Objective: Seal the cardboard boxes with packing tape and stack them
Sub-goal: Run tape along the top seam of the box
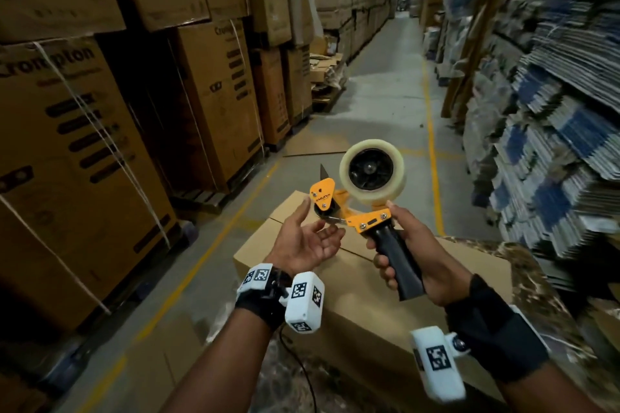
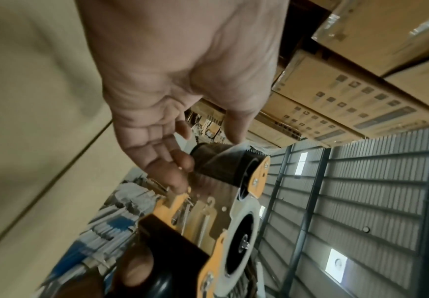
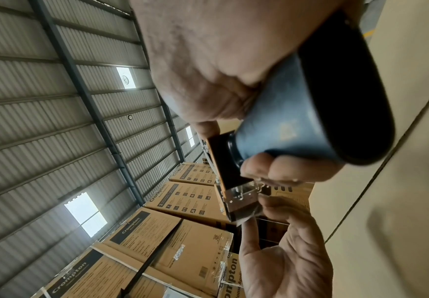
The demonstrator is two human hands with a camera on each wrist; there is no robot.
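Tape dispenser (image 1: 364, 193) raised above the closed cardboard box (image 1: 369, 282), black handle wrapped firmly in the right hand (image 1: 416, 255). Left hand (image 1: 307, 241) palm-up with fingers (image 2: 180, 161) loosely extended, touching the roller end. Stacked cartons (image 1: 77, 151) alongside the aisle.

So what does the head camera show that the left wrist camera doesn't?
Only the head view shows the whole scene: the cardboard box under both hands, its top seam untaped, the warehouse aisle, and the right hand gripping the tape dispenser by its handle. Only the left wrist view shows the roof and the left hand fingertips at the dispenser's roller. Both show the dispenser and the open left hand.
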